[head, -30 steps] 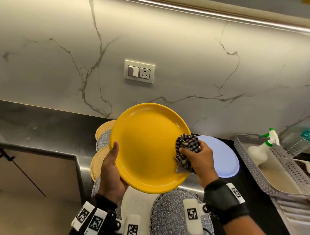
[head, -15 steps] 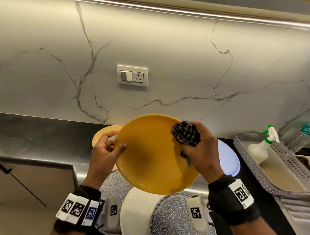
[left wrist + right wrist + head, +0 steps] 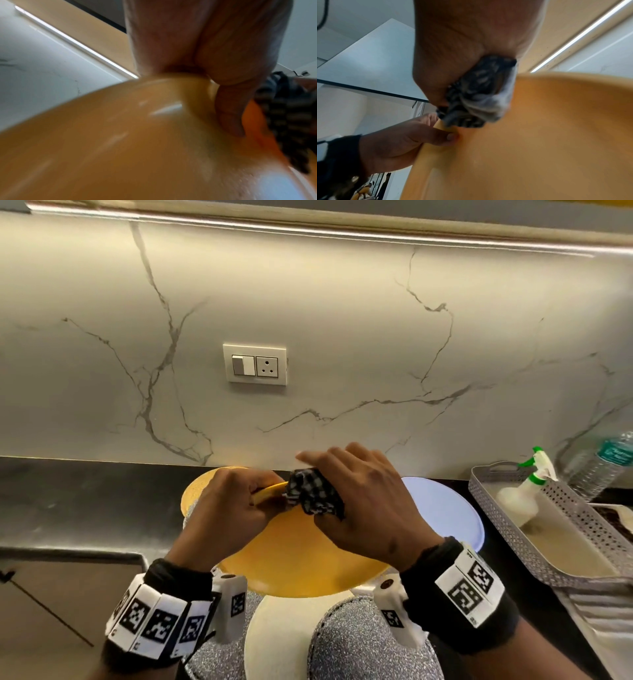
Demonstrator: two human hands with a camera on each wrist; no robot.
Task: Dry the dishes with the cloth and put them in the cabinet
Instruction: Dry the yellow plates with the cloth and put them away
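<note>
I hold a yellow plate nearly flat above the counter, its far rim between my hands. My left hand grips that rim, fingers curled over the edge; the left wrist view shows the thumb on the plate. My right hand clutches a bunched black-and-white checked cloth and presses it on the plate's far edge, beside the left hand. In the right wrist view the cloth sits against the plate, with the left hand's fingers pinching the rim just below it.
A pale blue plate lies on the dark counter at right. A grey perforated basket holds a spray bottle; a water bottle stands behind it. Speckled grey and cream dishes sit below the plate. A wall socket is ahead.
The plate tipped from upright facing me to nearly flat. My left hand shifted from the left rim to the far rim, and the cloth moved up to that edge.
</note>
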